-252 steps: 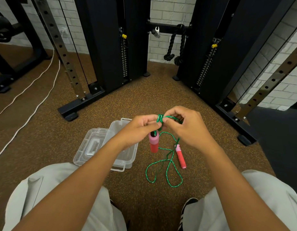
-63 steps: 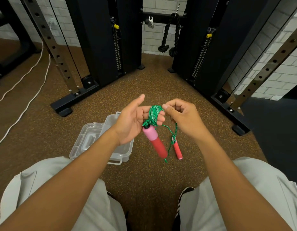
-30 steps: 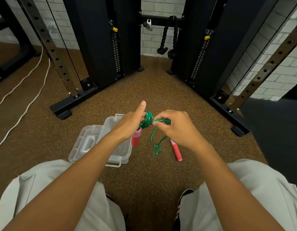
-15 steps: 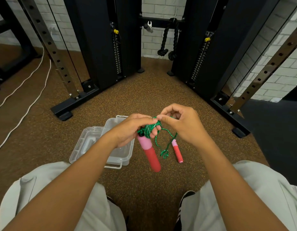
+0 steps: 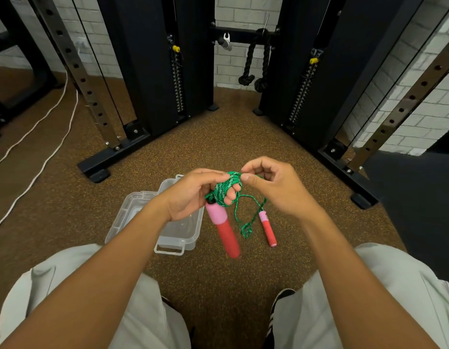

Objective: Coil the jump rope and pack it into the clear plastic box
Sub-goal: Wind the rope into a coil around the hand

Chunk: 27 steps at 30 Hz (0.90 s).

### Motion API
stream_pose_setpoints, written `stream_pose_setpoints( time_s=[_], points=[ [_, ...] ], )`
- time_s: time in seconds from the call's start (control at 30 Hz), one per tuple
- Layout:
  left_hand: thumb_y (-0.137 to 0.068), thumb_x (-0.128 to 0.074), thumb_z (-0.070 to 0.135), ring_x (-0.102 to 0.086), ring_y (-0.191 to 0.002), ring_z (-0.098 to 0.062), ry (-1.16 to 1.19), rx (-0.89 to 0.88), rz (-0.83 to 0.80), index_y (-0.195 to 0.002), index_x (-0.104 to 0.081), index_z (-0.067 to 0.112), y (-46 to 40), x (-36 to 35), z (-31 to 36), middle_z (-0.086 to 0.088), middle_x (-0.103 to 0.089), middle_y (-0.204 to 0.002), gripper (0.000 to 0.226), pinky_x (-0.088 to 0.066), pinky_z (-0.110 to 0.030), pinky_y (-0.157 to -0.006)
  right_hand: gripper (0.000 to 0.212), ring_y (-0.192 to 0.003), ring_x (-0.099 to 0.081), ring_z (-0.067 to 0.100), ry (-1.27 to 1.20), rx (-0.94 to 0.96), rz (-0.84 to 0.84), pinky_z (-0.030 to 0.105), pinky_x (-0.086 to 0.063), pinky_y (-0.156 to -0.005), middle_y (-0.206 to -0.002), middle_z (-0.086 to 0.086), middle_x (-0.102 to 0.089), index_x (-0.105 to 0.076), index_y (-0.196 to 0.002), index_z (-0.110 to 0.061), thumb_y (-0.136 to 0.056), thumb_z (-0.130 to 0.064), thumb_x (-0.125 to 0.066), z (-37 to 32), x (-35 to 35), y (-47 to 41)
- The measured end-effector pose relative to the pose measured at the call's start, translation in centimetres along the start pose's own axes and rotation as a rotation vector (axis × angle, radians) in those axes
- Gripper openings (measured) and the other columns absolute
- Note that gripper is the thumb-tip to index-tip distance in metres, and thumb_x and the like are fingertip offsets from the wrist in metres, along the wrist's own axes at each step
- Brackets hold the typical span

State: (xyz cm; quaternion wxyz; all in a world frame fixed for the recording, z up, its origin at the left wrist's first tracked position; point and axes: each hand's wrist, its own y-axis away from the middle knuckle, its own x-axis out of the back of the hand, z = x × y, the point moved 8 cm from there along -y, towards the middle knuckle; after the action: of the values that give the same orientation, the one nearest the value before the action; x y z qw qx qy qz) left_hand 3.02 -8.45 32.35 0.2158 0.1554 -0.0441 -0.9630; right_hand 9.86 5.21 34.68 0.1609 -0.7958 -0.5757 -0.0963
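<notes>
The green jump rope [image 5: 227,188] is wound in several turns around the fingers of my left hand [image 5: 193,195]. One pink and red handle [image 5: 223,230] hangs down from that coil. My right hand [image 5: 273,185] pinches the rope's free strand right beside the coil. The short remaining strand droops in a small loop to the second pink and red handle [image 5: 267,229], which lies on the floor. The clear plastic box [image 5: 183,230] stands open on the floor under my left wrist, partly hidden by it.
The box's clear lid [image 5: 129,214] lies beside it on the left. Black cable-machine columns [image 5: 153,71] and their feet ring the brown speckled floor ahead. A white cord [image 5: 44,157] runs along the floor at left. My knees fill the bottom of the view.
Over the earlier frames the loose rope on the floor has been wound onto my left fingers, leaving only a short strand. In the last half second my right hand rose slightly over the coil.
</notes>
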Motion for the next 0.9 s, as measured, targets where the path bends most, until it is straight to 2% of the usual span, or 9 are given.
stream_pose_setpoints(
  time_s=[0.1,0.17,0.23,0.37,0.43,0.53,0.63,0.73,0.9],
  points=[
    [-0.094,-0.053,0.014,-0.065,-0.068,-0.014,-0.059,0.016,0.011,-0.1,-0.072,-0.004,0.1,0.1,-0.1,-0.006,-0.072,-0.074,0.027,-0.054,-0.022,-0.07,0.014,-0.076,-0.067,0.019,0.222,-0.036,-0.098,0.039,-0.054,-0.074,-0.087,-0.004,-0.074,-0.075,-0.103,-0.028,-0.092,-0.036,-0.07,0.7,-0.5,0.0],
    [-0.093,-0.054,0.014,-0.064,-0.066,-0.014,-0.074,0.023,0.019,-0.098,-0.073,-0.003,0.2,0.1,-0.1,-0.005,-0.071,-0.073,0.026,-0.054,-0.021,-0.069,0.015,-0.062,-0.052,0.012,0.254,-0.041,-0.115,0.033,-0.043,-0.062,-0.072,-0.007,-0.068,-0.076,-0.096,-0.028,-0.093,-0.041,-0.069,0.8,-0.5,0.2],
    [-0.089,-0.057,0.017,-0.064,-0.066,-0.014,-0.064,0.035,0.041,-0.09,-0.077,0.004,0.2,0.4,0.0,-0.006,-0.07,-0.074,0.024,-0.054,-0.021,-0.068,0.02,-0.063,-0.047,0.011,0.143,-0.078,-0.087,0.031,-0.038,-0.061,-0.072,-0.001,-0.061,-0.075,-0.091,-0.021,-0.093,-0.041,-0.07,0.8,-0.2,0.3],
    [-0.093,-0.056,0.016,-0.061,-0.062,-0.013,-0.092,0.038,0.027,-0.083,-0.078,0.008,0.3,0.4,0.2,-0.008,-0.066,-0.073,0.025,-0.053,-0.022,-0.066,0.012,-0.064,-0.038,0.019,-0.091,-0.128,-0.068,0.029,-0.031,-0.06,-0.075,0.007,-0.047,-0.073,-0.091,-0.018,-0.098,-0.024,-0.066,0.6,0.5,0.3],
    [-0.096,-0.05,0.013,-0.058,-0.058,-0.012,-0.073,0.035,0.049,-0.082,-0.073,0.003,0.4,0.4,0.5,-0.007,-0.065,-0.069,0.029,-0.052,-0.021,-0.062,0.012,-0.06,-0.039,0.013,-0.14,-0.141,-0.075,0.028,-0.031,-0.058,-0.073,-0.001,-0.052,-0.073,-0.095,-0.018,-0.097,-0.009,-0.065,0.9,0.5,0.2],
    [-0.097,-0.046,0.011,-0.056,-0.054,-0.011,-0.039,0.049,0.065,-0.081,-0.069,0.0,0.5,0.4,0.6,-0.003,-0.066,-0.063,0.03,-0.051,-0.021,-0.06,0.011,-0.062,-0.04,0.01,-0.146,-0.138,-0.065,0.027,-0.031,-0.056,-0.074,-0.007,-0.058,-0.072,-0.096,-0.016,-0.098,-0.008,-0.065,1.0,0.1,0.2],
    [-0.086,-0.054,0.019,-0.056,-0.053,-0.012,0.076,0.063,0.07,-0.081,-0.067,0.002,0.5,0.6,0.3,-0.006,-0.066,-0.067,0.022,-0.049,-0.032,-0.077,0.015,-0.065,-0.047,0.01,-0.106,-0.155,-0.019,0.026,-0.038,-0.055,-0.076,-0.006,-0.063,-0.073,-0.093,-0.015,-0.102,-0.017,-0.06,1.6,0.0,0.1],
    [-0.086,-0.054,0.019,-0.058,-0.053,-0.011,0.16,0.035,0.085,-0.088,-0.062,0.001,0.4,1.0,0.5,-0.005,-0.068,-0.069,0.02,-0.036,-0.047,-0.095,0.033,-0.067,-0.053,0.011,-0.048,-0.182,-0.034,0.027,-0.043,-0.058,-0.073,-0.005,-0.062,-0.072,-0.085,-0.017,-0.107,-0.03,-0.051,2.3,-0.6,0.1],
    [-0.086,-0.058,0.02,-0.061,-0.059,-0.011,0.171,-0.042,0.154,-0.096,-0.065,0.0,0.5,1.6,1.3,-0.005,-0.071,-0.075,0.024,-0.055,-0.023,-0.065,0.048,-0.051,-0.038,0.012,-0.009,-0.193,-0.003,0.027,-0.032,-0.051,-0.055,-0.005,-0.047,-0.063,-0.073,-0.015,-0.109,-0.038,-0.041,2.7,-1.2,0.1]
  ],
)
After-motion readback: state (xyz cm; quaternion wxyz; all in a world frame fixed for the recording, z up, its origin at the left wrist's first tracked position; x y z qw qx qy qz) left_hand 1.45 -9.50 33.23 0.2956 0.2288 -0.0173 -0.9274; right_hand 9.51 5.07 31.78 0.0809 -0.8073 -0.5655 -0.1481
